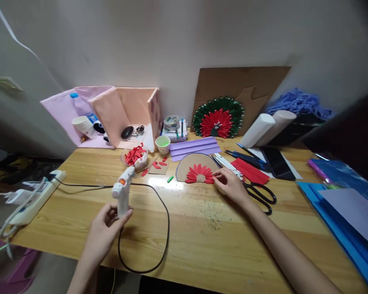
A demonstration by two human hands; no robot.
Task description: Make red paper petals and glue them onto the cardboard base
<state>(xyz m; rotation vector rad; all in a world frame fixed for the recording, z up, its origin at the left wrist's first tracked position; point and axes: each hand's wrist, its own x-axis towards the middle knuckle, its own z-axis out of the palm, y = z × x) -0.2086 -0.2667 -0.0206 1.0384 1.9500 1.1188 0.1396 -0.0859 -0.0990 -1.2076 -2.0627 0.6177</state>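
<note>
My left hand (106, 228) is wrapped round the handle of a white glue gun (122, 190), whose nozzle points away from me toward the back of the wooden table (202, 237). Its black cord (159, 228) loops across the table in front of me. My right hand (231, 183) rests at the right edge of a brown cardboard half-disc (190, 163), its fingertips pinched on a red paper petal (209, 178). Several red petals (198, 173) fan out along the half-disc's lower edge.
Black scissors (260, 196) lie just right of my right hand. A bowl of red petals (135, 157), a small cup (162, 143), purple paper (194, 148), a finished red and green fan (218, 118), blue sheets (343, 208) and a power strip (33, 202) surround the work.
</note>
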